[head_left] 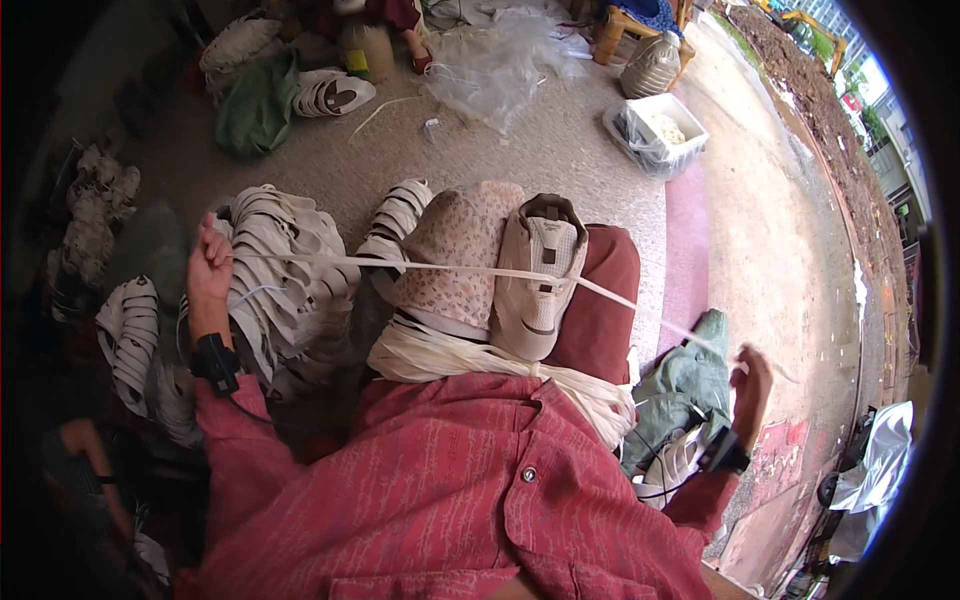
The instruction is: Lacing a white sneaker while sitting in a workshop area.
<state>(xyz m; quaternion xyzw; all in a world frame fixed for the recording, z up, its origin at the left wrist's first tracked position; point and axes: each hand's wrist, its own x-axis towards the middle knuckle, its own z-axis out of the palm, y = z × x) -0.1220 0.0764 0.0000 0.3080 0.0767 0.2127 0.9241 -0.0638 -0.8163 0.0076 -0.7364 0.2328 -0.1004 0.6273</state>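
Observation:
A beige shoe [530, 315] lies on my lap between my thighs, its toe toward me and its tongue showing. One pale flat shoelace [440, 266] crosses over it and stretches out to both sides. My left hand [211, 258], out to the left, is closed on one end. Far to the right, my right hand [752, 390] is raised and slightly blurred; the other length runs to its fingertips, with a faint tail beyond, and the fingers look pinched on it. Across my lap, nearer my body, lies a thick bundle of cream shoelaces [450, 350].
Stacked white shoe uppers [285, 240] stand by my left hand, with a smaller stack [395, 220] by my knee. A foam box in plastic [655, 135], a large bottle [651, 68] and clear plastic sheeting [495, 70] lie ahead. A green sack [685, 385] sits at my right.

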